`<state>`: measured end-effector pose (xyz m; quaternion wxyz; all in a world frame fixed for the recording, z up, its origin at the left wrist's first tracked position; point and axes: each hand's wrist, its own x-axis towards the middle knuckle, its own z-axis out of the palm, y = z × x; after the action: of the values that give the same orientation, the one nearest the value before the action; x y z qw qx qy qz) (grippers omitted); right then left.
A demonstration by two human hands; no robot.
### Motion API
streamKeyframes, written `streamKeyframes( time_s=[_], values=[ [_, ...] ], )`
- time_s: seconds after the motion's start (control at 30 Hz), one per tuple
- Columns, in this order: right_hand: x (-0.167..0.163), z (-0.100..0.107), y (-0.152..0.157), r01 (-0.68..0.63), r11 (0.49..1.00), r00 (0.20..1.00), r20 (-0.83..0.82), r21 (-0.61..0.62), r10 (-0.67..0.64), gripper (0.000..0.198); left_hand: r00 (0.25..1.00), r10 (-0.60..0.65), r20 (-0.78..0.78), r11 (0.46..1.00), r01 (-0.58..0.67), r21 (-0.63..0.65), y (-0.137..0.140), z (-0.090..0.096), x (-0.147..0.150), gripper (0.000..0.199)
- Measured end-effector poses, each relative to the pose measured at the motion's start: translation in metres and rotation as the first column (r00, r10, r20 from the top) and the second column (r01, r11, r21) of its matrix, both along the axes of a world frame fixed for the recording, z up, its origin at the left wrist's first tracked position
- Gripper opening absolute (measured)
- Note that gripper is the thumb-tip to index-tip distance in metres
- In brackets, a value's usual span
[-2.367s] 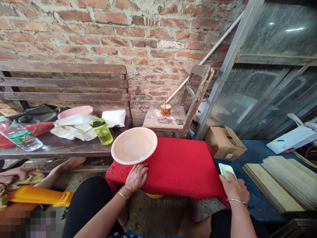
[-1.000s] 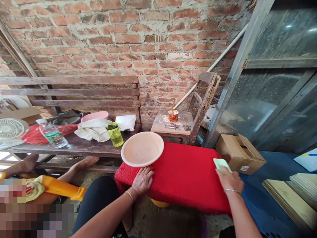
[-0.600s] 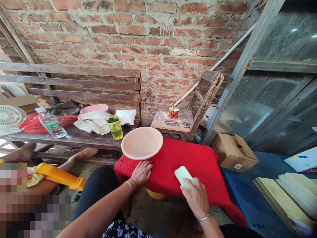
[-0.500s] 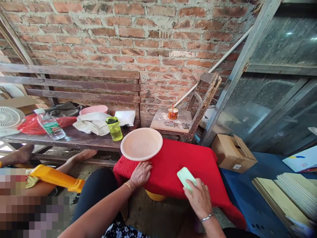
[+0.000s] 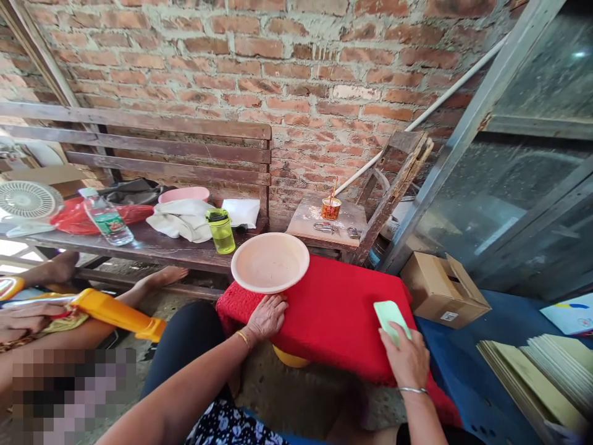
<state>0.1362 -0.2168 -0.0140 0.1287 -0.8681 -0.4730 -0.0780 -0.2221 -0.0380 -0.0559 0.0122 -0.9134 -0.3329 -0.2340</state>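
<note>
On the red cloth (image 5: 333,309) covering a small table, my left hand (image 5: 269,318) lies flat, fingers stretched out and empty. Its fingertips are close to the front rim of a pale pink basin (image 5: 271,262); whether they touch it I cannot tell. My right hand (image 5: 407,355) is closed on a flat, pale green piece with rounded corners (image 5: 385,312), about the size of a phone. That piece is over the right part of the cloth, and my fingers and palm hide its near end.
A wooden bench (image 5: 162,244) at left holds a yellow-green bottle (image 5: 221,232), a water bottle (image 5: 110,222), white cloth and a fan (image 5: 30,201). A cardboard box (image 5: 440,287) and stacked pale sheets (image 5: 532,371) are at right. Another person's hand (image 5: 23,318) is beside a yellow object (image 5: 118,314).
My right hand has moved right across the cloth with the pale green piece. My left hand stays by the basin. The view has shifted slightly, and the other person's hand now shows.
</note>
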Motion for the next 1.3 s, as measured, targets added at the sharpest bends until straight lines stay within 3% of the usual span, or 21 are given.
streamKeyframes(
  time_s=[0.13,0.23,0.3,0.37,0.47,0.53,0.57,0.63,0.7,0.73,0.77,0.87,0.93,1.0,1.07,1.17,1.23,1.3],
  values=[
    [-0.038,0.004,0.041,-0.227,0.969,0.973,0.013,-0.093,0.229,0.035,1.000,-0.003,-0.024,1.000,0.003,0.000,0.001,0.000,-0.002,0.030],
    [-0.030,0.005,0.045,-0.218,0.964,0.975,0.003,-0.154,0.221,0.036,0.999,-0.006,-0.032,1.000,0.006,0.003,0.002,0.000,-0.003,0.030],
    [-0.007,0.004,0.034,-0.100,0.980,0.995,-0.019,-0.170,0.098,0.039,0.999,-0.006,-0.032,1.000,0.007,0.009,0.002,0.000,-0.003,0.029],
    [0.023,0.003,0.016,0.096,0.979,0.993,-0.056,-0.181,-0.108,0.047,1.000,-0.006,-0.029,1.000,0.006,0.010,0.002,0.000,-0.002,0.028],
    [0.063,0.004,-0.014,0.408,0.894,0.901,-0.074,-0.188,-0.427,0.058,1.000,-0.009,-0.027,1.000,0.010,0.008,0.001,0.000,-0.001,0.028],
    [0.075,0.005,-0.026,0.505,0.851,0.853,-0.066,-0.146,-0.518,0.063,1.000,-0.009,-0.022,1.000,0.009,0.005,0.001,0.001,0.000,0.028],
    [0.074,0.006,-0.028,0.501,0.858,0.858,-0.063,-0.111,-0.509,0.063,1.000,-0.007,-0.022,1.000,0.007,0.001,0.001,0.001,0.000,0.028],
    [0.059,0.006,-0.022,0.387,0.922,0.920,-0.062,-0.020,-0.387,0.062,0.999,-0.002,-0.032,1.000,0.001,-0.013,0.000,0.003,0.001,0.028],
    [0.025,0.005,-0.008,0.165,0.982,0.986,-0.051,0.094,-0.160,0.057,0.999,0.004,-0.049,1.000,-0.005,-0.027,-0.001,0.004,0.002,0.028],
    [0.003,0.004,0.000,0.026,0.988,0.999,-0.043,0.151,-0.020,0.054,0.998,0.008,-0.056,1.000,-0.009,-0.030,-0.001,0.005,0.002,0.028],
    [-0.022,0.002,0.008,-0.116,0.973,0.992,-0.032,0.199,0.125,0.051,0.998,0.013,-0.060,0.999,-0.014,-0.030,-0.001,0.005,0.002,0.028],
    [-0.096,-0.001,0.022,-0.456,0.856,0.886,0.032,0.242,0.462,0.034,0.997,0.026,-0.068,0.999,-0.028,-0.027,-0.001,0.006,0.002,0.028],
    [-0.129,-0.002,0.025,-0.545,0.813,0.836,0.061,0.206,0.545,0.027,0.997,0.029,-0.071,0.999,-0.031,-0.025,-0.001,0.006,0.003,0.027],
    [-0.139,-0.004,0.024,-0.559,0.814,0.828,0.052,0.160,0.558,0.025,0.997,0.027,-0.071,0.999,-0.029,-0.023,-0.001,0.006,0.003,0.027],
    [-0.125,-0.007,0.019,-0.530,0.839,0.847,0.017,0.125,0.532,0.025,0.997,0.025,-0.068,0.999,-0.026,-0.020,-0.001,0.006,0.003,0.028],
    [-0.066,-0.013,-0.001,-0.375,0.922,0.926,-0.011,0.099,0.378,0.033,0.998,0.021,-0.062,1.000,-0.022,-0.017,-0.001,0.006,0.003,0.027],
    [-0.015,-0.016,-0.024,-0.161,0.982,0.986,-0.034,0.097,0.165,0.045,0.998,0.017,-0.059,1.000,-0.018,-0.019,-0.001,0.006,0.003,0.027],
    [0.034,-0.016,-0.049,0.110,0.991,0.990,-0.099,0.074,-0.103,0.057,0.998,0.018,-0.055,1.000,-0.019,-0.022,-0.001,0.006,0.004,0.026]
  ],
)
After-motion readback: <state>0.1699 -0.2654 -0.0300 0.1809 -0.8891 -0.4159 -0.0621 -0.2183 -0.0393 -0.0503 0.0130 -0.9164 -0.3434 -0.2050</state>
